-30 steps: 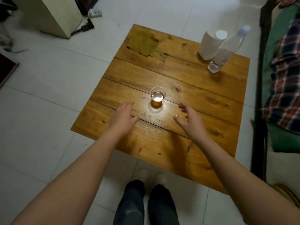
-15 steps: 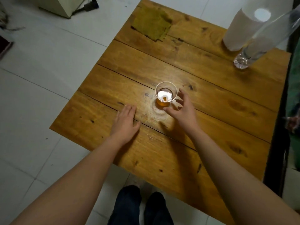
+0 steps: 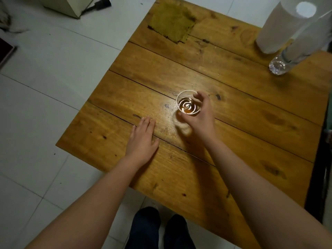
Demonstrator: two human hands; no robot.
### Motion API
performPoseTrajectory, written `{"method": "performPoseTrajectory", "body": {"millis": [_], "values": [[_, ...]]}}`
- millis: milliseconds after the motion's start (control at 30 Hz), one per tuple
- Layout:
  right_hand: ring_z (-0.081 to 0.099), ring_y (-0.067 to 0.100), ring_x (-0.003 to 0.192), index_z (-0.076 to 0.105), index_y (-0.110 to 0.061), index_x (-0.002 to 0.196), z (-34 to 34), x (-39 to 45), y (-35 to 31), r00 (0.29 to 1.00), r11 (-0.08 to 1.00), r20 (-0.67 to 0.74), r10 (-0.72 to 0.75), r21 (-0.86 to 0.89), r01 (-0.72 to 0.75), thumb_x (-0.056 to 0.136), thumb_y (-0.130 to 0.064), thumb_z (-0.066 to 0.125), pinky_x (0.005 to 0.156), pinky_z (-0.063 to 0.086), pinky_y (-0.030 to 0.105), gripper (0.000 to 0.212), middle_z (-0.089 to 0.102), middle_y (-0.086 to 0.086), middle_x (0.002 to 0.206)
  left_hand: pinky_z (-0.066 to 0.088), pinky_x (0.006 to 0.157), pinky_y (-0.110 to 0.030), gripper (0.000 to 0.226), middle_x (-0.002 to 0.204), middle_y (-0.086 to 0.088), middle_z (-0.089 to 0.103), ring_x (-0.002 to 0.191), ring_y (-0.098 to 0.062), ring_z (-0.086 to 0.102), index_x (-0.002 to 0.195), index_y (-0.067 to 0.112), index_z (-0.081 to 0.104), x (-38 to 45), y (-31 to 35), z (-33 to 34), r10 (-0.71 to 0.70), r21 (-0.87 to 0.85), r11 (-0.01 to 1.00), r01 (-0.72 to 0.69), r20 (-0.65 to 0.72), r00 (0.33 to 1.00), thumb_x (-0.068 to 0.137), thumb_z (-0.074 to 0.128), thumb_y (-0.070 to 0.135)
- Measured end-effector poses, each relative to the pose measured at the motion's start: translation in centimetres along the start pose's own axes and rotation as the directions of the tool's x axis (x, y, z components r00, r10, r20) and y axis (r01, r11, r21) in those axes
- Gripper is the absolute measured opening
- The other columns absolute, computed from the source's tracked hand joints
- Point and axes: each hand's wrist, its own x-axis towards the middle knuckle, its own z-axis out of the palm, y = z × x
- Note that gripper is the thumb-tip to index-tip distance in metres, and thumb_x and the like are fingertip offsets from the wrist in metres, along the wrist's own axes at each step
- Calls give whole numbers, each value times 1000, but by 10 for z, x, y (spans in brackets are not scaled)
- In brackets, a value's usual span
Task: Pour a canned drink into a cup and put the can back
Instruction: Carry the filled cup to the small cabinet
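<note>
The right hand (image 3: 199, 115) was curled around a small clear plastic cup (image 3: 188, 105), thumb on the near side and fingers on the far side, probably to steady it or to lift it; the cup stood near the middle of the wooden desk (image 3: 233, 137) and held a little amber drink at the bottom. The left hand (image 3: 142, 139) lay flat and relaxed on the desk, holding nothing, perhaps only for support. No can was visible anywhere, so I could not tell where it stood. At the far right corner a white paper roll (image 3: 280, 31) and a clear plastic bottle (image 3: 301, 44) were both cut off by the frame edge, and a green cloth (image 3: 173, 26) lay at the far edge
</note>
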Motion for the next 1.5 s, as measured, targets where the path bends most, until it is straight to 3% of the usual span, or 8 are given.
{"method": "performPoseTrajectory", "body": {"millis": [133,267,533,667,833,1200,1400,1500], "values": [[47,1,110,35,-15,133,0,0,-1,1000,1000,-18,-7,0,7,69,-18,79,92,38,14,78,49,-2,130,-3,117,-35,66,158,3,0,145,-13,-5,148,22,8,-1,0,0,-1,-9,1000,1,3,1000,94,45,31],[49,3,110,35,-18,133,-4,-2,-8,1000,1000,-24,-18,8,18,68,-21,80,96,46,28,78,49,-7,127,0,117,-35,65,158,3,3,145,-13,-3,148,21,10,0,3,-4,-18,-30,999,18,9,1000,94,46,29],[50,6,114,37,-21,131,-24,-19,-49,996,994,-18,-92,51,93,67,-26,81,97,46,31,78,49,-12,122,20,117,-38,63,154,0,23,142,-18,21,147,20,18,-7,15,-29,-79,-195,977,86,47,996,93,50,24],[51,5,114,37,-24,130,-39,-34,-84,991,988,33,-131,81,128,68,-23,80,96,46,28,76,49,-16,120,41,103,-37,56,143,1,42,125,-17,44,142,25,32,-16,33,-58,-121,-505,855,113,19,993,91,52,18],[51,4,113,36,-24,131,-54,-59,-128,978,983,106,-178,69,171,70,-20,79,92,45,17,74,49,-12,122,47,82,-25,38,113,2,59,107,-16,54,125,21,52,-38,56,-105,-162,-751,655,83,-33,986,90,50,8],[49,-5,107,36,-18,133,-63,-124,-213,929,957,229,-290,56,285,69,-21,80,86,43,6,78,49,-8,124,50,90,-29,36,112,-6,63,102,-17,61,113,14,59,-129,63,-182,-187,-837,547,1,-121,975,89,44,-8],[51,1,108,37,-17,132,-39,-159,-249,882,936,313,-351,81,343,67,-20,80,88,46,15,78,49,-9,121,49,82,-19,41,107,1,61,104,-15,59,97,29,58,-185,39,-205,-264,-865,502,-8,-162,951,86,48,-9],[51,5,112,37,-18,132,-20,-175,-267,842,916,367,-395,92,390,68,-21,80,89,48,21,77,49,-7,124,48,83,-20,43,111,-6,64,102,-19,62,108,19,61,-209,17,-218,-315,-869,495,7,-173,933,84,45,-12]]}}
